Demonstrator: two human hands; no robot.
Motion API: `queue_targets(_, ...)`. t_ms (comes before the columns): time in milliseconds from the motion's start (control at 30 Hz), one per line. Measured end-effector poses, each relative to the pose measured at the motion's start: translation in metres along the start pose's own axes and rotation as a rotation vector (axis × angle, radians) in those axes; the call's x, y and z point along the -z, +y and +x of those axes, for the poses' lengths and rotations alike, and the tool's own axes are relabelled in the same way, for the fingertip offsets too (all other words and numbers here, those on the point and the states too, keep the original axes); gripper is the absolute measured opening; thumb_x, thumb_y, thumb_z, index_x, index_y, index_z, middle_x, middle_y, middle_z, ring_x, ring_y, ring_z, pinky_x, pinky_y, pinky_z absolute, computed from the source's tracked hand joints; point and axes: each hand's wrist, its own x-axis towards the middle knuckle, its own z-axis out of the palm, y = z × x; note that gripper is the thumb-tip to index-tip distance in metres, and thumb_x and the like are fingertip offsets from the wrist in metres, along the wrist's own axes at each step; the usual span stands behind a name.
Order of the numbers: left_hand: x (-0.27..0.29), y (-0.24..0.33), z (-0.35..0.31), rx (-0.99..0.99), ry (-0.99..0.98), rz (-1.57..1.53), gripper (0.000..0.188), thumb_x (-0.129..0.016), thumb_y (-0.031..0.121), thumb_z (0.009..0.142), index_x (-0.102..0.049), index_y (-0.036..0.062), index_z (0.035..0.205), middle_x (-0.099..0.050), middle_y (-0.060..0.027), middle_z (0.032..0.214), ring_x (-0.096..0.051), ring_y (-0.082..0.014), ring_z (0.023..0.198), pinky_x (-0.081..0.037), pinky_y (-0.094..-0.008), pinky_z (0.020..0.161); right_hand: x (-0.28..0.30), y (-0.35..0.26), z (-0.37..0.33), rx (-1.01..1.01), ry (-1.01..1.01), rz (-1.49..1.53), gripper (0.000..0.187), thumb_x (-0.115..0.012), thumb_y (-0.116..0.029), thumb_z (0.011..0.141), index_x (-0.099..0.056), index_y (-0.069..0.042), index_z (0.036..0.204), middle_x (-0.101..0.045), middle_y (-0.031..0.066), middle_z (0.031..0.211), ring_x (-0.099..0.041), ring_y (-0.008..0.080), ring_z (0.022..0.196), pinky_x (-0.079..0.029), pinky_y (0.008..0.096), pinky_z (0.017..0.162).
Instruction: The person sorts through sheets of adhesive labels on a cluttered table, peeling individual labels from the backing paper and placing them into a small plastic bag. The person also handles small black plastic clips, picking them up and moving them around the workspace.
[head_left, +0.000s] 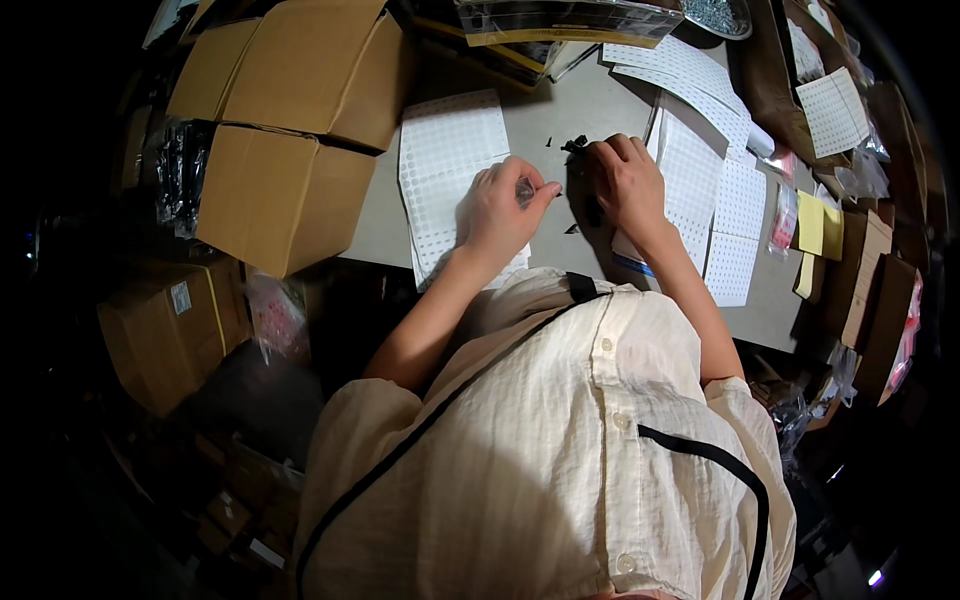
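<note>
My left hand (503,208) is closed over a sheet of round labels (450,130), with a small clear plastic bag (524,191) showing inside the curled fingers. Its thumb and forefinger meet near a tiny dark piece. Across a strip of grey table (548,110), my right hand (630,183) has its fingers curled downward beside a small pile of black parts (574,146). The fingertips are partly hidden, so what they pinch cannot be made out. A loose black piece (571,230) lies between the hands, and another tiny one (548,142) lies farther off.
More label sheets (736,235) lie right of my right hand, with others fanned out behind. Cardboard boxes (290,75) stand at the left. A dark-framed box (570,22) and a metal bowl (722,15) are at the back. Yellow paper pads (820,225) sit at the right.
</note>
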Motion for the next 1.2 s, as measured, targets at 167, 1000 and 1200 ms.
queue_targets(167, -0.002, -0.003, 0.000, -0.036, 0.019, -0.014, 0.025, -0.081, 0.019, 0.082, -0.059, 0.0081, 0.087, -0.067, -0.0039, 0.081, -0.065, -0.0264, 0.079, -0.051, -0.0371, 0.070, -0.010, -0.004, 0.004, 0.146, 0.022, 0.051, 0.027, -0.072, -0.009, 0.075, -0.068, -0.008, 0.102, -0.063, 0.0092, 0.097, -0.060, 0.0300, 0.094, -0.051, 0.0399, 0.081)
queue_targets(1000, -0.012, 0.012, 0.003, -0.123, -0.048, -0.077, 0.023, -0.076, 0.012, 0.078, -0.059, 0.0047, 0.092, -0.068, -0.0139, 0.091, -0.065, -0.0376, 0.087, -0.052, -0.0450, 0.075, 0.031, -0.054, -0.005, -0.197, 0.048, 1.069, 0.009, -0.070, -0.009, 0.089, -0.069, -0.001, 0.094, -0.066, 0.0052, 0.085, -0.061, 0.0100, 0.071, -0.048, 0.0245, 0.063)
queue_targets(1200, -0.021, 0.013, 0.007, -0.124, 0.032, -0.105, 0.020, -0.075, 0.012, 0.080, -0.061, 0.0066, 0.093, -0.068, -0.0122, 0.087, -0.066, -0.0375, 0.086, -0.052, -0.0451, 0.075, 0.026, -0.041, -0.007, -0.026, 0.138, 0.791, 0.013, -0.070, -0.009, 0.088, -0.072, -0.002, 0.098, -0.066, 0.0086, 0.086, -0.060, 0.0198, 0.070, -0.048, 0.0287, 0.064)
